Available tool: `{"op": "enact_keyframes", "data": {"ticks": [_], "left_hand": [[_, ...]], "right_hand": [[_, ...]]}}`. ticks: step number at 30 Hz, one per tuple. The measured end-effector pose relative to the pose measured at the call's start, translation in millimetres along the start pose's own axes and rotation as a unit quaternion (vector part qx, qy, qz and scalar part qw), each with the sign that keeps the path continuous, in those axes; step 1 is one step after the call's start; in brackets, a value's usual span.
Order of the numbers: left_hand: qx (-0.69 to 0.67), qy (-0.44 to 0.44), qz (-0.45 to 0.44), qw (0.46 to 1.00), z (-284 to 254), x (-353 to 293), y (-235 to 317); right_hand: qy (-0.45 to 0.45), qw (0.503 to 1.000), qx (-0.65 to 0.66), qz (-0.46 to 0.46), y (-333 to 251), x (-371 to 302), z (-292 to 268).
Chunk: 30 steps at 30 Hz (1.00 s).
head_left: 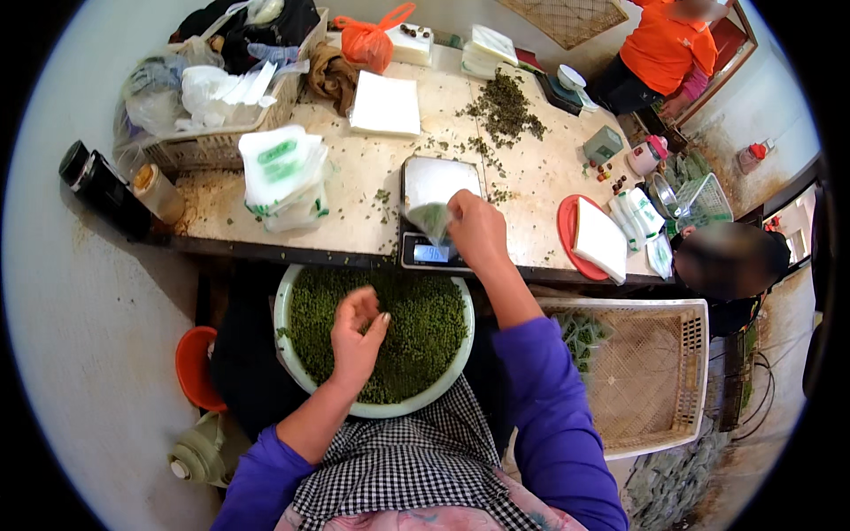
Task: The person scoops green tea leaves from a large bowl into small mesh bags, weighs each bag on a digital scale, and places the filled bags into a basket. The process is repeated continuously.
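On my feed, the right hand (478,232) pinches a small bag (431,221) of greens over the 6 o'clock edge of the scale (443,181); I can't tell whether it bears on the plate. A slack pinch there could, I judge, tip it toward the basin (282,319) at the scale's 6 o'clock, and pressing fingers could skew the display (431,253). The right forearm (515,294) angles in from 5 o'clock, back of the hand up. From 7 o'clock, the left hand (357,332) hangs over the basin, fingers loosely curled, apparently empty.
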State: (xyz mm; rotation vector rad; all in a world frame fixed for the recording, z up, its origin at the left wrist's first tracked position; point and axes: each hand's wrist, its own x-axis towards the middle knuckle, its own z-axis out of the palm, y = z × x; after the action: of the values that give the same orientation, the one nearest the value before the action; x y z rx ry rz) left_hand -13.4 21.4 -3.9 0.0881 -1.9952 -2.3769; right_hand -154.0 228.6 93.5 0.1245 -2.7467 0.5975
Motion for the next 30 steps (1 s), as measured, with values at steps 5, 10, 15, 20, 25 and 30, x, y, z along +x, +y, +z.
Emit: {"op": "enact_keyframes", "data": {"ticks": [5,10,15,20,25,30], "left_hand": [[0.413,-0.063,0.21,0.884,-1,-12,43],[0.336,-0.126,0.049,0.932,-11,-41,6],[0.337,-0.115,0.09,0.93,-15,-43,-1],[0.356,-0.153,0.167,0.907,-16,-46,-12],[0.378,-0.181,0.126,0.899,-14,-48,-23],[0.384,-0.173,0.14,0.896,-15,-46,-30]], "right_hand": [[-0.255,0.958,0.128,-0.032,-54,-81,-34],[-0.214,0.961,0.15,-0.087,-63,-119,-41],[-0.268,0.931,0.001,-0.25,-74,-141,-73],[-0.406,0.878,-0.103,-0.23,-71,-152,-56],[-0.378,0.894,-0.042,-0.235,-54,-168,-19],[-0.402,0.896,0.028,-0.187,-41,-179,8]]}}
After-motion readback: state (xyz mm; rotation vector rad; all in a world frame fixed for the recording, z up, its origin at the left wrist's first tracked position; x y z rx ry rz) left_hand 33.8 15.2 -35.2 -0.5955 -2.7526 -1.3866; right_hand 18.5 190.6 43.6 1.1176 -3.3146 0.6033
